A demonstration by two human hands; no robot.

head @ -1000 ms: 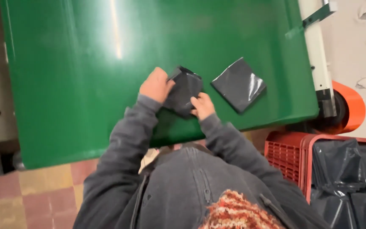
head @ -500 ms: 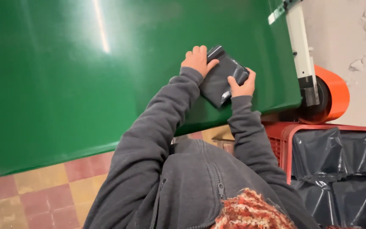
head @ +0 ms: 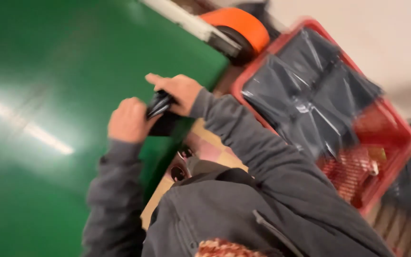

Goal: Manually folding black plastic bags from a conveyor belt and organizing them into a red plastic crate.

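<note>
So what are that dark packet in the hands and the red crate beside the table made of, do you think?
The dark packet, held by both the left hand and right hand, looks like thin glossy plastic film: it creases and catches light. The red crate seems to be rigid moulded plastic, with a lattice wall; blur leaves both uncertain.

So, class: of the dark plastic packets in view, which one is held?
The small black packet between both hands, above the green table; the others lie in the red crate.
</note>
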